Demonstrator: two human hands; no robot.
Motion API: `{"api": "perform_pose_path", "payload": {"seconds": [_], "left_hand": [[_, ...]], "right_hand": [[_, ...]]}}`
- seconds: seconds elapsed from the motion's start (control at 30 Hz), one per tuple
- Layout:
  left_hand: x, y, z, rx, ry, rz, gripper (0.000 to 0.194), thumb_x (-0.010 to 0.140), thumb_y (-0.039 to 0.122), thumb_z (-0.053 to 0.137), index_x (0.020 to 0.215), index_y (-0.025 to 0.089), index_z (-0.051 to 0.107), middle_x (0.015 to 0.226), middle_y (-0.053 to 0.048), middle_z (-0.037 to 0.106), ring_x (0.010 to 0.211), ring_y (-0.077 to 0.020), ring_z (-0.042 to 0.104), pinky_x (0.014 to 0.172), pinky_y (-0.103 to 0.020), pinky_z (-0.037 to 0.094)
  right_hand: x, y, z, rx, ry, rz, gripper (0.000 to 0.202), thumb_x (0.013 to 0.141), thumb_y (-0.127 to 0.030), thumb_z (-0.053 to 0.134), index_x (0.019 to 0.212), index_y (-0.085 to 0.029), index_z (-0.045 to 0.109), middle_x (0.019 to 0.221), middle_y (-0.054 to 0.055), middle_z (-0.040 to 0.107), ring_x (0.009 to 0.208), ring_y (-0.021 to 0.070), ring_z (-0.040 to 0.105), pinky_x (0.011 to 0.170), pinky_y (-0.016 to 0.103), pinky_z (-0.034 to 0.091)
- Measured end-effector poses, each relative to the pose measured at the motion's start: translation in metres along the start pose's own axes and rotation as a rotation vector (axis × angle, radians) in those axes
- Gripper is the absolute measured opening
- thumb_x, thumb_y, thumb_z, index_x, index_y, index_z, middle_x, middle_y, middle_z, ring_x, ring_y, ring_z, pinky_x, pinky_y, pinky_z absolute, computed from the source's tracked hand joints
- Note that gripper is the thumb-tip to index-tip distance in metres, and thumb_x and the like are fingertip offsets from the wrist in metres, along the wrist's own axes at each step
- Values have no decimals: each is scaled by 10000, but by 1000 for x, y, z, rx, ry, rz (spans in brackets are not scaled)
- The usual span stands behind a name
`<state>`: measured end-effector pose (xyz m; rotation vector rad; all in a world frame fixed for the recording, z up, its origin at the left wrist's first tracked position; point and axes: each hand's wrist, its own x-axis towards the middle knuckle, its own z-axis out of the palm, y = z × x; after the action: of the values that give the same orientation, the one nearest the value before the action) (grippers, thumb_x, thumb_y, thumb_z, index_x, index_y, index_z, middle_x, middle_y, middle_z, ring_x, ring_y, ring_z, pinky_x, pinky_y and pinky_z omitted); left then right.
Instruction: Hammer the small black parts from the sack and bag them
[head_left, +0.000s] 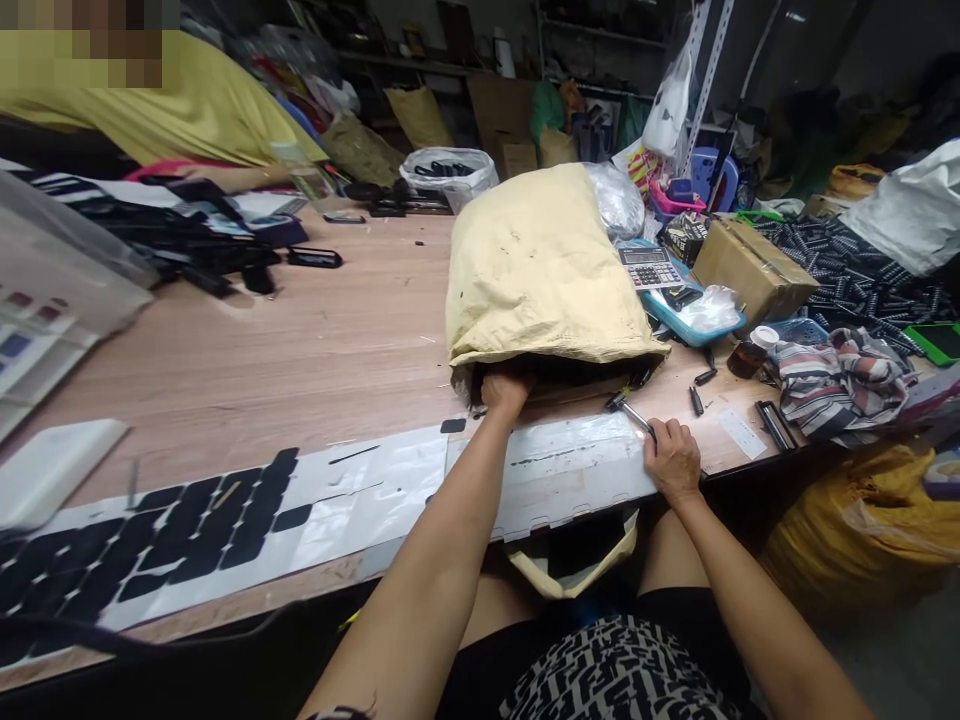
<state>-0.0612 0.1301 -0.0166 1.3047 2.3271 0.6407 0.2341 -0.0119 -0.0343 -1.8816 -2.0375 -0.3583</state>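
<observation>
A bulging pale yellow sack [536, 260] lies on the table, its mouth facing me. My left hand [508, 390] reaches into that dark opening, and its fingers are hidden inside. What they touch cannot be seen. Closed around the dark handle of a small hammer [636, 416], my right hand [673, 460] rests at the table's front edge. The hammer's metal shaft points away from me, with its head near the sack's mouth. Beneath both hands runs a white strip [555, 465] covered with clear film.
Left, a sheet carries rows of black pads [217, 515]. A calculator [648, 268], a blue basket [701, 325], a cardboard box [754, 270] and a striped cloth [844, 380] crowd the right. Dark parts [247, 245] lie before a person in a yellow top [225, 100].
</observation>
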Motion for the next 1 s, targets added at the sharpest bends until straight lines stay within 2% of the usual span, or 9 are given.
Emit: {"api": "perform_pose_path", "payload": {"seconds": [0.1,0.17,0.3,0.37,0.43,0.53,0.77,0.87,1.0], "left_hand": [[-24,-11,-12,-43,52,141,358,748,418,705,970,141,753,911,-154,739,949,-356,687,788,-403,527],[-50,-20,-15,-104,34,315,288,775,366,670,967,163,741,908,-105,730,893,-279,680,781,-350,517],[-106,-36,-6,-192,-198,763,176,803,272,636,947,210,716,909,-36,699,862,-199,627,780,-307,489],[-125,-41,3,-157,-266,861,157,805,253,642,938,220,718,885,-32,684,887,-212,599,812,-329,473],[-134,-45,12,-144,-286,867,171,803,243,653,957,224,725,882,-34,677,899,-224,580,836,-349,463],[-133,-51,20,-223,-298,831,204,811,260,674,1004,221,728,928,-36,685,933,-228,578,873,-362,460],[-126,-55,22,-296,-310,776,157,807,294,719,949,227,726,924,-31,676,956,-224,581,902,-369,458],[-126,-53,23,-295,-324,758,162,799,288,733,951,232,734,917,-26,669,956,-222,574,887,-362,455],[-127,-50,26,-252,-313,724,187,798,319,750,965,236,756,895,-29,656,938,-225,551,847,-357,448]], "right_hand": [[0,0,0,4,-4,7,258,942,-263,510,1154,-213,647,961,75,590,897,229,460,761,324,333],[0,0,1,3,-7,11,260,942,-261,508,1158,-212,645,965,73,590,897,228,459,763,324,332],[0,-1,1,6,-4,7,261,939,-260,511,1158,-209,644,965,72,590,901,227,456,764,324,330],[1,-1,0,5,0,6,258,939,-258,512,1154,-210,646,958,71,588,896,226,455,758,324,328],[0,-1,0,2,6,5,259,940,-259,510,1154,-209,646,952,71,586,890,226,454,757,323,326],[0,-1,-1,-3,7,5,264,943,-265,509,1161,-210,648,956,71,588,892,226,456,760,323,326],[4,2,-4,44,-15,-1,266,939,-249,515,1154,-203,665,960,81,608,890,227,480,762,329,357],[1,5,-11,170,-40,20,287,938,-239,506,1165,-212,679,964,74,642,916,226,535,804,329,408],[-22,2,-29,474,-82,100,320,964,-283,481,1210,-230,676,1063,67,698,997,215,632,889,338,490]]}}
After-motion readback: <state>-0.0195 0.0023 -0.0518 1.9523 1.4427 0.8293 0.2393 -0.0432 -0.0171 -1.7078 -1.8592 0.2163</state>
